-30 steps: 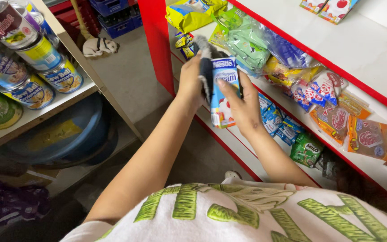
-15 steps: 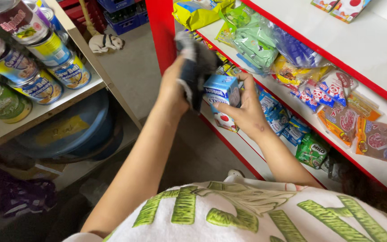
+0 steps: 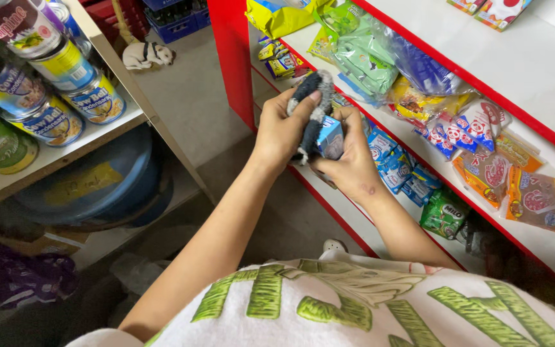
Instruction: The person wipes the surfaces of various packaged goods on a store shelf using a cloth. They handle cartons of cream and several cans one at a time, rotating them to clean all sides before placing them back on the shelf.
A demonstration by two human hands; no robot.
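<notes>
My right hand (image 3: pixel 353 164) grips a small blue and white carton (image 3: pixel 331 137) from below and behind. My left hand (image 3: pixel 284 128) presses a dark grey fuzzy cloth (image 3: pixel 309 106) against the carton's front, so most of the carton is hidden. Both hands are raised in front of a red-edged shelf (image 3: pixel 483 215) lined with snack packets.
Blue sachets (image 3: pixel 398 168) and a green packet (image 3: pixel 446 214) lie on the lower shelf; colourful snack bags (image 3: pixel 476 128) fill the one above. Stacked tins (image 3: pixel 52 83) stand on a shelf at left, over a blue basin (image 3: pixel 104 186). A small dog (image 3: pixel 146 54) lies on the floor beyond.
The carton has turned from upright and visible to mostly covered by the cloth. My left hand has moved over its front, rubbing it, while both hands stayed at about the same height.
</notes>
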